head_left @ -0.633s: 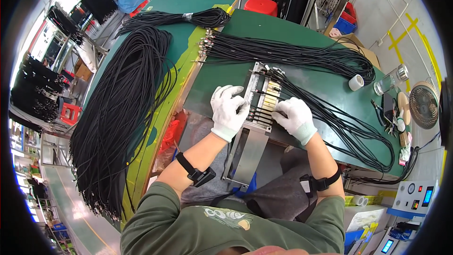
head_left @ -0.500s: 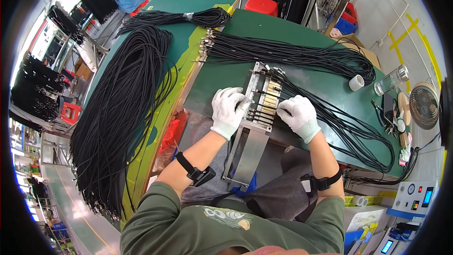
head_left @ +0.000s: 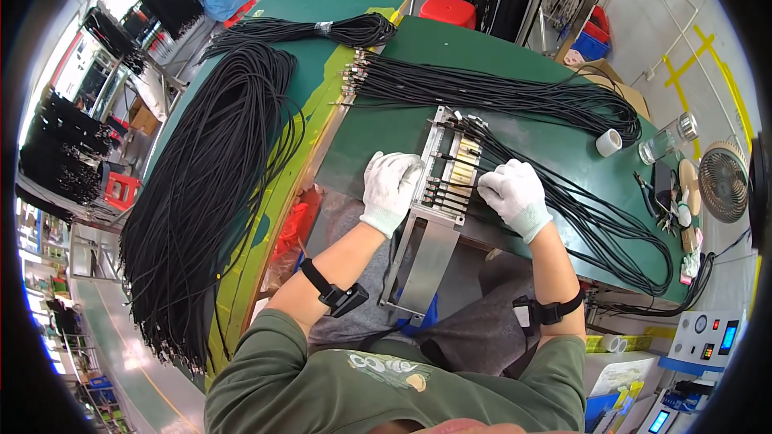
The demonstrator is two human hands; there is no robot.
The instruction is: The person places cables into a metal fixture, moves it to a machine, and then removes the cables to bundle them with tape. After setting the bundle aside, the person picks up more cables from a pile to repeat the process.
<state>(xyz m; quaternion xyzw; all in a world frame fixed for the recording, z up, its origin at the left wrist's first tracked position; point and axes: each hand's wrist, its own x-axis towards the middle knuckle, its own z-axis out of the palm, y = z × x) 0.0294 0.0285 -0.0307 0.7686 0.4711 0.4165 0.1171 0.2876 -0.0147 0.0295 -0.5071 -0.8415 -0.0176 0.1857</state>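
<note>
A metal fixture [head_left: 437, 214] with pale yellow blocks [head_left: 464, 162] stands at the table's near edge. Several black cables [head_left: 555, 193] run across it and trail off to the right. On its left side my white-gloved left hand [head_left: 391, 186] has its fingers curled together against the fixture's edge; what they grip, if anything, is hidden. My gloved right hand [head_left: 512, 194] is closed in a pinch just right of the blocks, by the black cables. Its fingertips face the fixture, and I cannot make out what lies between them.
A large heap of black cables [head_left: 213, 193] covers the left of the green table [head_left: 418, 36]. Another bundle [head_left: 498, 92] lies beyond the fixture. At right are a tape roll [head_left: 609, 141], a glass bottle [head_left: 667, 141], pliers [head_left: 646, 191] and a fan [head_left: 723, 181].
My right hand has drawn slightly right, away from the blocks. The left hand's fingers have curled in more at the fixture's left edge. The cables on the fixture look much the same.
</note>
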